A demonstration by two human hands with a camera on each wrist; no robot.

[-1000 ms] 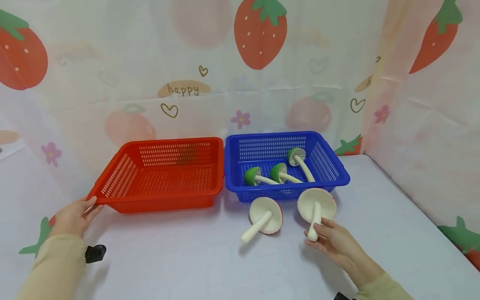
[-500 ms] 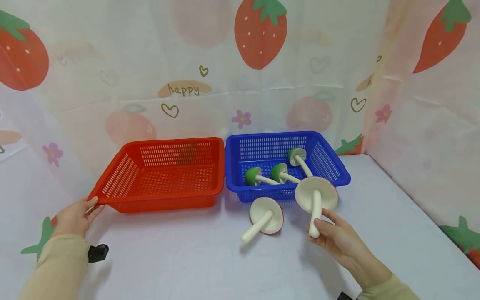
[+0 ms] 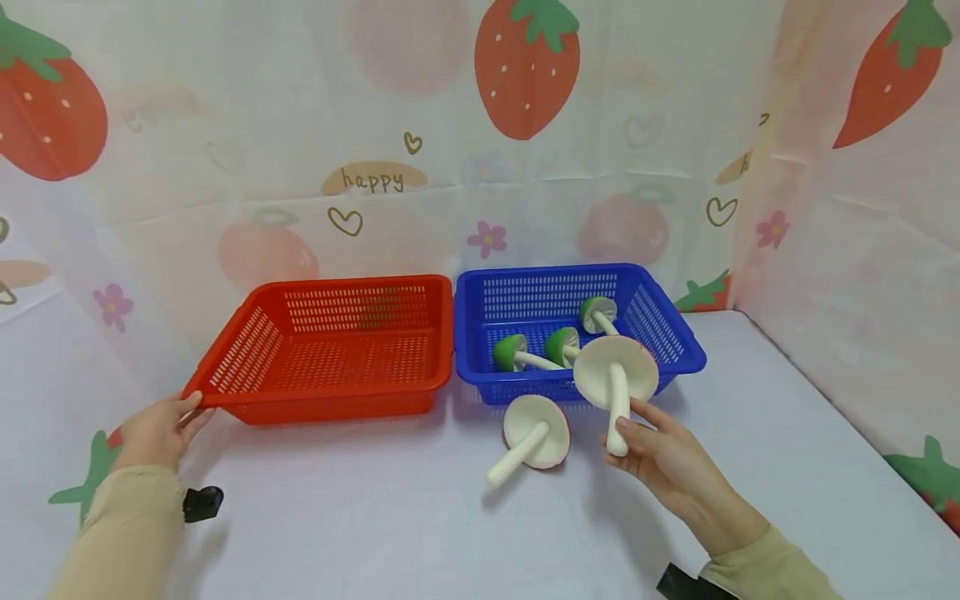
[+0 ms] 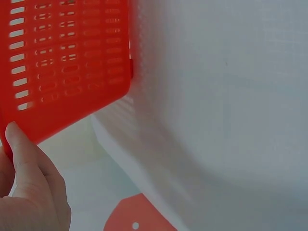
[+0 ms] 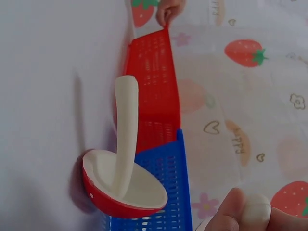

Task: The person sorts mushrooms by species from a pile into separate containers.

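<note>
My right hand (image 3: 660,454) holds a big white-stemmed red-capped toy mushroom (image 3: 617,375) by its stem, lifted above the table in front of the blue basket (image 3: 682,346). The stem end (image 5: 256,211) shows between my fingers in the right wrist view. A second red-capped mushroom (image 3: 532,433) (image 5: 122,185) lies on the table just left of that hand. Three small green-capped mushrooms (image 3: 517,352) lie inside the blue basket. My left hand (image 3: 161,429) grips the front left corner of the red basket (image 3: 330,400) (image 4: 67,62), thumb (image 4: 21,149) on the rim.
The two baskets stand side by side, touching, at the back of the white table (image 3: 375,517). A strawberry-print curtain (image 3: 420,133) closes off the back and right side. The red basket holds nothing.
My right hand has raised the mushroom off the table and carried it slightly left and back, in front of the blue basket's near wall. The left hand stayed on the red basket.
</note>
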